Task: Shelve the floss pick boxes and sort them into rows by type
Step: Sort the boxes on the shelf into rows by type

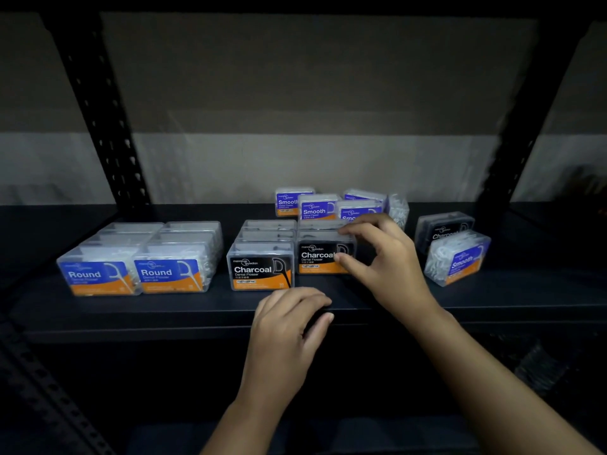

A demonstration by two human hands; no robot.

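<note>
The right hand [384, 257] pinches the front Charcoal box [323, 256] of the right-hand black row, thumb on its face and fingers over its top, seemingly squaring it up; the left hand [289, 326] rests loosely curled and empty on the shelf [164, 310] edge. Next, probably, the stray Charcoal box [443, 229] and Smooth box [460, 257] on the right need rows. Round boxes [138, 257] already stand lined up on the left.

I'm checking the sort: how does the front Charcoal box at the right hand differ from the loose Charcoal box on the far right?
The front Charcoal box faces squarely forward in a row, pinched by the right hand; the loose Charcoal box stands apart, angled and untouched. The first is fully visible; the second is half hidden behind a Smooth box. Both have black Charcoal labels.
</note>
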